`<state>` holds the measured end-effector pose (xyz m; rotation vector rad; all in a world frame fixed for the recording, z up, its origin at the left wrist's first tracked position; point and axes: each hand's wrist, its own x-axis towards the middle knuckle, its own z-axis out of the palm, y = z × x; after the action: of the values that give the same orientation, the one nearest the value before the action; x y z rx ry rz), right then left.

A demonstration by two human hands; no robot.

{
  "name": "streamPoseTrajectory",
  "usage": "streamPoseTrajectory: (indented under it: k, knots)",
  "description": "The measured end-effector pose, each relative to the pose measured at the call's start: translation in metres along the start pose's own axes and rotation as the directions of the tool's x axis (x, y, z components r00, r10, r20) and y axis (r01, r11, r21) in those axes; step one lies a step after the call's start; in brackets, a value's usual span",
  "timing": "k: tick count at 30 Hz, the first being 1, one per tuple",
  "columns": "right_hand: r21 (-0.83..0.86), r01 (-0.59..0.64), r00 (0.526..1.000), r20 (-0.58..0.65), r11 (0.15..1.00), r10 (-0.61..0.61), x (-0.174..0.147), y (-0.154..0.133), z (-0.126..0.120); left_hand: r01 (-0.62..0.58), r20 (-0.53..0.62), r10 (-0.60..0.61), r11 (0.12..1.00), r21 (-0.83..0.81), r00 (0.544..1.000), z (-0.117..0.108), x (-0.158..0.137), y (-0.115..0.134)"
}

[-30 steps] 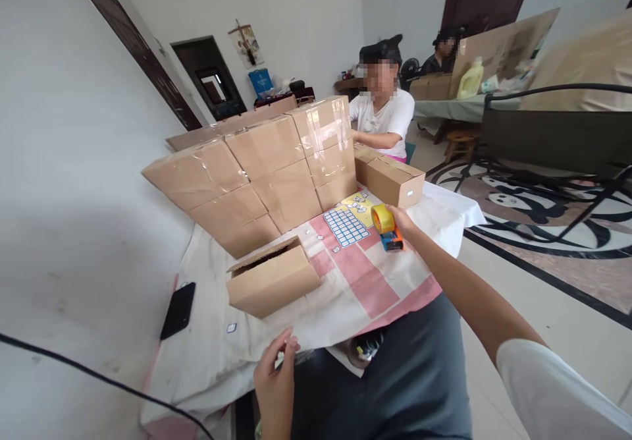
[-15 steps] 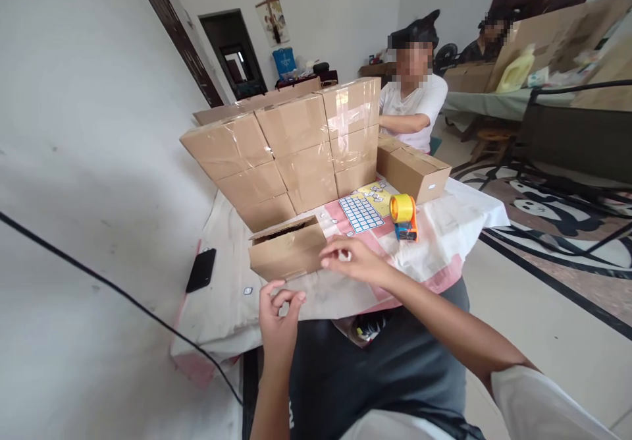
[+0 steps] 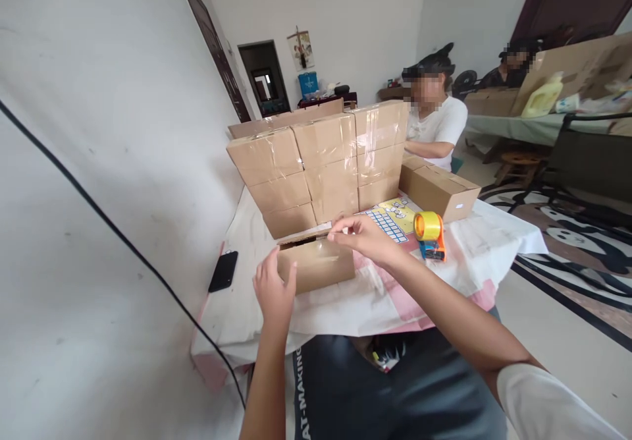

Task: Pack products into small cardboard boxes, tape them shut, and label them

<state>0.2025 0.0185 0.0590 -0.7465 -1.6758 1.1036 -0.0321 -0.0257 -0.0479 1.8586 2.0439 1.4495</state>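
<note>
Cartons [image 3: 328,150] stand stacked with tape across them; the nearer box [image 3: 320,270], on the tablecloth [image 3: 326,311], gapes along its top, apparently unsealed yet. The left hand [image 3: 273,287] curves loosely open at its left end; the right hand [image 3: 366,237], half-curled, is at its top edge, grip unclear.

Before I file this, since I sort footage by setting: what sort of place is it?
Probably a home's living room doubling as a workspace: there's a wall hanging, a panda-patterned rug, and taped cardboard boxes stacked on a cloth-covered table.
</note>
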Motion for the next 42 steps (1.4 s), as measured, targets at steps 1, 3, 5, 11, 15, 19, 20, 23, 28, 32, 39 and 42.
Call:
streamPoseTrajectory:
  k: [1,3,5,11,15,19,20,23,28,32,39,42]
  knots:
    - [0.023,-0.051,0.999,0.020,0.998,0.050,0.009,0.004,0.002,-0.044,0.049,0.044,0.999,0.009,0.998,0.003,0.015,-0.003]
    - [-0.017,-0.142,0.989,0.040,0.990,0.142,0.029,0.018,0.009,-0.109,0.175,0.105,0.994,0.010,0.979,0.009,0.038,-0.011]
    - [-0.124,-0.200,0.978,0.032,0.972,0.205,0.050,0.041,0.019,-0.132,0.275,0.123,0.991,0.015,0.954,0.014,0.049,-0.019]
    - [-0.350,-0.223,0.973,-0.030,0.910,0.227,0.089,0.105,0.033,-0.187,0.311,0.153,0.979,0.084,0.938,0.018,0.036,-0.021]
    - [-0.457,-0.207,0.972,0.002,0.865,0.233,0.093,0.118,0.028,-0.364,0.375,0.290,0.921,0.142,0.881,0.019,0.030,-0.012]
    - [-0.543,-0.201,0.963,0.041,0.815,0.265,0.092,0.115,0.026,-0.463,0.424,0.366,0.874,0.150,0.829,0.023,0.028,-0.011]
    - [-0.565,-0.205,0.960,0.042,0.799,0.276,0.091,0.114,0.027,-0.468,0.420,0.371,0.871,0.152,0.828,0.024,0.028,-0.011]
    - [-0.625,-0.238,0.956,-0.015,0.743,0.294,0.094,0.113,0.028,-0.477,0.401,0.383,0.863,0.165,0.832,0.026,0.026,-0.014]
    - [-0.611,-0.373,0.923,-0.166,0.698,0.348,0.097,0.114,0.011,-0.507,0.332,0.435,0.844,0.171,0.837,0.026,0.017,-0.019]
    - [-0.471,-0.370,0.912,-0.018,0.801,0.411,0.070,0.122,-0.020,-0.479,0.163,0.451,0.842,0.249,0.877,0.040,0.008,-0.016]
    - [-0.141,-0.191,0.966,0.148,0.971,0.211,-0.034,0.168,-0.031,-0.622,0.360,0.517,0.720,0.309,0.777,0.081,0.014,-0.024]
    - [-0.143,-0.038,0.992,0.118,0.989,0.055,-0.060,0.189,-0.022,-0.700,0.550,0.514,0.687,0.195,0.658,0.092,0.027,-0.045]
